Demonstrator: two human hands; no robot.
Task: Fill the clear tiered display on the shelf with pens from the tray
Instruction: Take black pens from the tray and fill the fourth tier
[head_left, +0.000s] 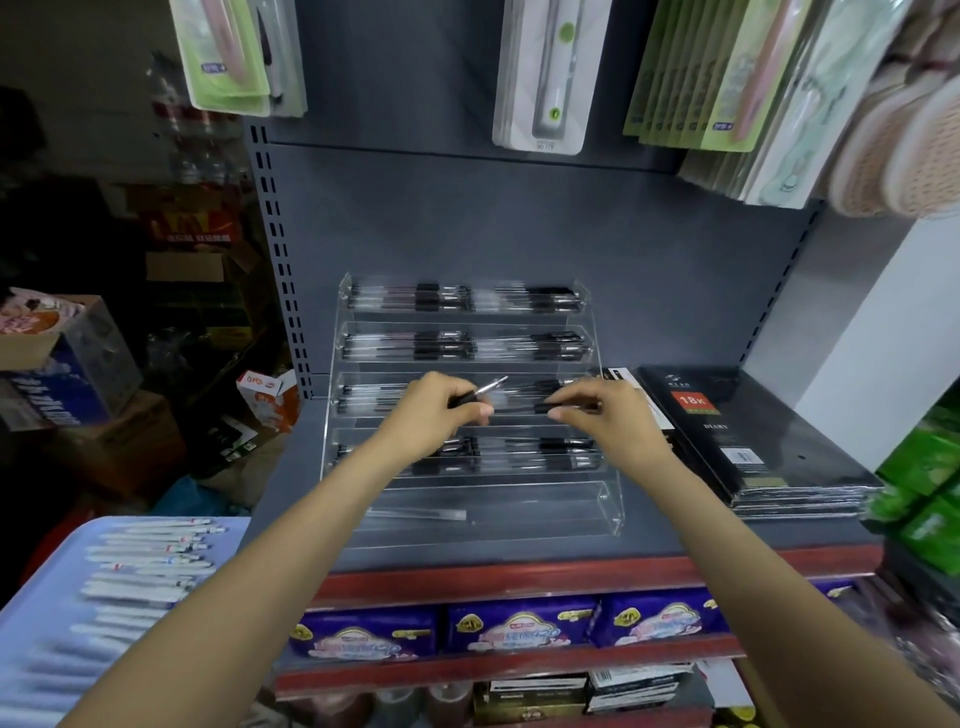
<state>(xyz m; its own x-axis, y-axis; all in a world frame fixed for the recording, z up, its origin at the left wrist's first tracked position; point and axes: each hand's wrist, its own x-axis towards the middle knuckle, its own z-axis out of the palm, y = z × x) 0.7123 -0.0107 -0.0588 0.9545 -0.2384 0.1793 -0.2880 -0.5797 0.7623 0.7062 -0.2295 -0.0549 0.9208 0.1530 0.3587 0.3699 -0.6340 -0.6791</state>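
Pens (480, 391) were pinched in both hands' fingers, left hand (434, 410) and right hand (597, 415), over the display's (605, 512) third tier; a tilted pen could roll off it toward the tray (31, 603).

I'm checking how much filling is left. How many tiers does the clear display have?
5. The top four tiers of the clear display hold black pens; the hands work at the third. The lowest front tier looks nearly bare.
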